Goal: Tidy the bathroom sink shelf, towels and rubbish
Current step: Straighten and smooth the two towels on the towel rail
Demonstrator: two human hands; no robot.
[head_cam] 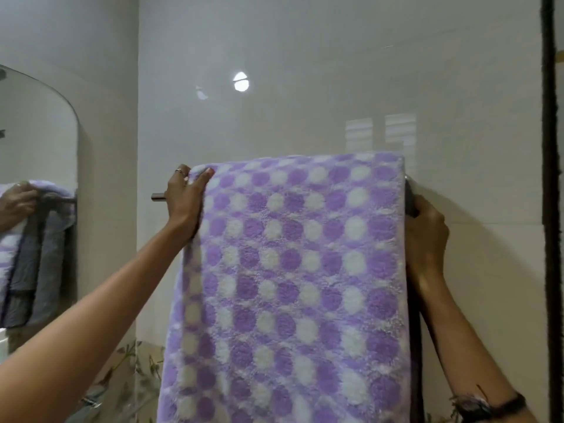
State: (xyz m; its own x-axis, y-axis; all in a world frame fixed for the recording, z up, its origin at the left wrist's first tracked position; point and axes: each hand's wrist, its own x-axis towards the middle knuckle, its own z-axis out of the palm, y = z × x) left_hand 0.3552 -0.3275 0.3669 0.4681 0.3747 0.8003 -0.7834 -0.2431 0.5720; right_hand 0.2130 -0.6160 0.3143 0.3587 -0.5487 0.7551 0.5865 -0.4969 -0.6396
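Both hands hold a purple-and-white spotted towel (pixel 293 285) draped over a wall rail (pixel 158 196).

The left hand (pixel 186 199) pinches the towel's upper left corner; the right hand (pixel 425 236) is curled around its right edge. A mirror (pixel 36 148) at left reflects the scene.

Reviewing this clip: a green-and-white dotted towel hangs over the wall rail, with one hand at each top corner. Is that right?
Not quite. The head view shows the towel is purple and white, not green. It does hang over the rail, with the left hand and right hand at its top corners.
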